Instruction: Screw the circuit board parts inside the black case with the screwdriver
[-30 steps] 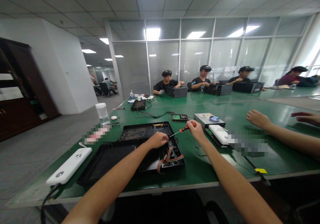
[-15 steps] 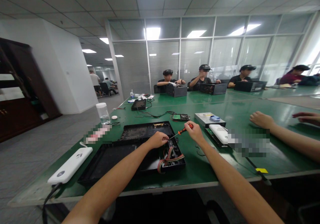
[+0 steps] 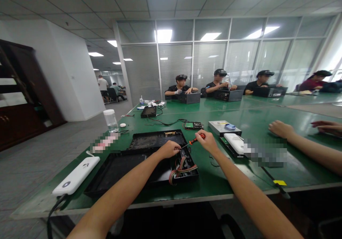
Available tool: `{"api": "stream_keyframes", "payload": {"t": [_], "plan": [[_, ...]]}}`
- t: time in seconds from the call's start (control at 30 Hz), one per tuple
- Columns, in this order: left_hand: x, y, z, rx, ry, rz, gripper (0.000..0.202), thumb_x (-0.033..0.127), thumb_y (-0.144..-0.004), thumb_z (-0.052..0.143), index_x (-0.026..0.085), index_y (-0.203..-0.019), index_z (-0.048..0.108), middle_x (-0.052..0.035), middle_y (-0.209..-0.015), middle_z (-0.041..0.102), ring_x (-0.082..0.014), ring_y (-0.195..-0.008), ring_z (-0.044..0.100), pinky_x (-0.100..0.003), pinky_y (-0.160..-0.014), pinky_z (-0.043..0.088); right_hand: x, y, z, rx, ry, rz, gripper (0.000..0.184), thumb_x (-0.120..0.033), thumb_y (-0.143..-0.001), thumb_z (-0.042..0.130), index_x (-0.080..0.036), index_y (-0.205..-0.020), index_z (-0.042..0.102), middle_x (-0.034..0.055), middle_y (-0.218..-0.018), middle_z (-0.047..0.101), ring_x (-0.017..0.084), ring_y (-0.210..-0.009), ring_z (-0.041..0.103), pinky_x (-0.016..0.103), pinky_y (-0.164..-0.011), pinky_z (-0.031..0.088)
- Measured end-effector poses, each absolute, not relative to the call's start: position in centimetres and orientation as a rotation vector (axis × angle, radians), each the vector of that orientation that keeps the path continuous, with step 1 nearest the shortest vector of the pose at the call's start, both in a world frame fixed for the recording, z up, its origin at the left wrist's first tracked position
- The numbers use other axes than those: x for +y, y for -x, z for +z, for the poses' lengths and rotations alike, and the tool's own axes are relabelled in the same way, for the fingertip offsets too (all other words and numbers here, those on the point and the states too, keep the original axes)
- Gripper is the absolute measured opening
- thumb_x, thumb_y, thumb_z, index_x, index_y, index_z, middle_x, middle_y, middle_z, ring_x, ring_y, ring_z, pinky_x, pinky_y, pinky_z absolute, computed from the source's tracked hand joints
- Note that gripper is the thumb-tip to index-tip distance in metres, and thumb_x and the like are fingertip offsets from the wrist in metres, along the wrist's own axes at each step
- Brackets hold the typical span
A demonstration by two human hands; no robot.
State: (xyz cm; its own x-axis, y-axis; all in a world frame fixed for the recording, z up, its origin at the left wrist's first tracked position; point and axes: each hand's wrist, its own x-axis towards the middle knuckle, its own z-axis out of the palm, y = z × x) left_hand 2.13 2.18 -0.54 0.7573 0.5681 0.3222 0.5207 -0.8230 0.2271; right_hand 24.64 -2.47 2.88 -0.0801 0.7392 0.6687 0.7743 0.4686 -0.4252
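Note:
An open black device case [image 3: 125, 166] lies on the green table [image 3: 213, 182] in front of me, with a striped ribbon cable [image 3: 181, 168] looping out of its right end. My right hand [image 3: 207, 142] is closed on a small orange-handled screwdriver [image 3: 194, 140] whose tip points left toward the case. My left hand [image 3: 168, 149] rests on the case with fingers pinched at the screwdriver tip; what they hold is too small to see.
A white power bank [image 3: 76, 175] with a cable lies at the left edge. A clear bottle [image 3: 110, 120], a circuit board [image 3: 192, 125], a grey drive [image 3: 223, 126] and a white device [image 3: 235, 143] lie around. Another person's hands [image 3: 280, 128] rest on the right. Several people work at the far end.
My right hand and the screwdriver have drifted slightly left and down toward the case. My left hand has stayed in place.

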Motion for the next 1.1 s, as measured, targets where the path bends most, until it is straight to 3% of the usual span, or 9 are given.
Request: {"api": "stream_keyframes", "payload": {"t": [0.13,0.27,0.33,0.47,0.63,0.77,0.83,0.97,1.1], "plan": [[1.9,-2.1,-0.4,0.865,-2.816,0.573,0.02,0.016,-0.074,0.049,0.014,-0.086,0.065,-0.0023,-0.078,0.065,-0.0116,-0.07,0.057,-0.018,-0.067,0.039,-4.2,-22.8,6.5,-2.06,1.586,-0.3,0.046,-0.052,-0.082,0.031,-0.016,-0.073,0.058,0.0088,-0.067,0.061,0.019,-0.068,0.056,0.024,-0.061,0.033],[1.6,-2.1,-0.3,0.903,-2.799,0.564,0.019,0.016,-0.074,0.049,0.014,-0.083,0.065,-0.0017,-0.074,0.064,-0.0107,-0.066,0.056,-0.018,-0.063,0.038,-5.1,-20.9,9.9,-2.296,1.63,-0.304,0.049,-0.049,-0.085,0.024,-0.015,-0.111,0.047,0.0109,-0.086,0.064,0.021,-0.078,0.058,0.026,-0.066,0.035],[1.6,-2.0,-0.4,0.911,-2.805,0.566,0.018,0.016,-0.074,0.049,0.014,-0.083,0.065,-0.0013,-0.071,0.064,-0.0104,-0.063,0.055,-0.018,-0.062,0.037,-5.1,-20.2,10.9,-2.422,1.565,-0.234,0.049,-0.049,-0.086,0.025,-0.017,-0.117,0.042,0.0098,-0.09,0.063,0.02,-0.081,0.058,0.026,-0.067,0.035],[1.6,-1.8,-0.5,0.897,-2.84,0.575,0.018,0.016,-0.074,0.05,0.015,-0.082,0.065,-0.002,-0.074,0.064,-0.0115,-0.066,0.056,-0.019,-0.064,0.038,-4.8,-19.5,11.5,-2.381,1.768,-0.362,0.057,-0.057,-0.083,0.022,-0.014,-0.092,0.057,0.0151,-0.088,0.062,0.026,-0.085,0.057,0.031,-0.071,0.035],[1.5,-1.9,-0.5,0.926,-2.858,0.553,0.018,0.015,-0.074,0.049,0.015,-0.083,0.065,-0.0016,-0.074,0.064,-0.0119,-0.066,0.056,-0.019,-0.064,0.038,-4.8,-19.8,11.2,-2.479,1.582,-0.174,0.044,-0.05,-0.084,0.029,-0.017,-0.103,0.051,0.0088,-0.086,0.063,0.019,-0.075,0.056,0.026,-0.065,0.034],[1.4,-1.8,-0.2,0.898,-2.868,0.552,0.019,0.015,-0.075,0.048,0.016,-0.087,0.063,-0.0022,-0.08,0.064,-0.0123,-0.072,0.057,-0.019,-0.068,0.039,-3.9,-21.7,9.2,-2.281,1.552,-0.174,0.043,-0.051,-0.082,0.033,-0.016,-0.077,0.057,0.0076,-0.073,0.06,0.017,-0.069,0.054,0.024,-0.06,0.033],[1.2,-1.8,0.0,0.854,-2.899,0.55,0.019,0.014,-0.076,0.047,0.015,-0.089,0.062,-0.0028,-0.085,0.063,-0.0127,-0.076,0.056,-0.02,-0.072,0.039,-2.9,-23.6,6.9,-2.132,1.458,0.008,0.042,-0.05,-0.081,0.033,-0.016,-0.072,0.055,0.0045,-0.063,0.056,0.014,-0.062,0.051,0.023,-0.056,0.033],[0.8,-1.7,0.2,0.768,-2.996,0.543,0.016,0.014,-0.08,0.045,0.015,-0.089,0.058,-0.004,-0.087,0.06,-0.0139,-0.084,0.053,-0.022,-0.079,0.038,-1.0,-27.3,1.1,-1.817,1.295,0.734,0.044,-0.052,-0.08,0.03,-0.015,-0.074,0.053,-0.0042,-0.046,0.042,0.008,-0.038,0.036,0.02,-0.039,0.026],[0.3,-1.5,1.2,0.811,-3.035,0.586,0.015,0.016,-0.082,0.043,0.014,-0.09,0.056,-0.0048,-0.087,0.059,-0.0142,-0.085,0.052,-0.023,-0.08,0.037,-0.1,-27.9,-1.9,-1.489,1.114,1.027,0.04,-0.053,-0.075,0.042,-0.014,-0.075,0.053,-0.0074,-0.043,0.035,0.005,-0.034,0.027,0.017,-0.034,0.019]]}}
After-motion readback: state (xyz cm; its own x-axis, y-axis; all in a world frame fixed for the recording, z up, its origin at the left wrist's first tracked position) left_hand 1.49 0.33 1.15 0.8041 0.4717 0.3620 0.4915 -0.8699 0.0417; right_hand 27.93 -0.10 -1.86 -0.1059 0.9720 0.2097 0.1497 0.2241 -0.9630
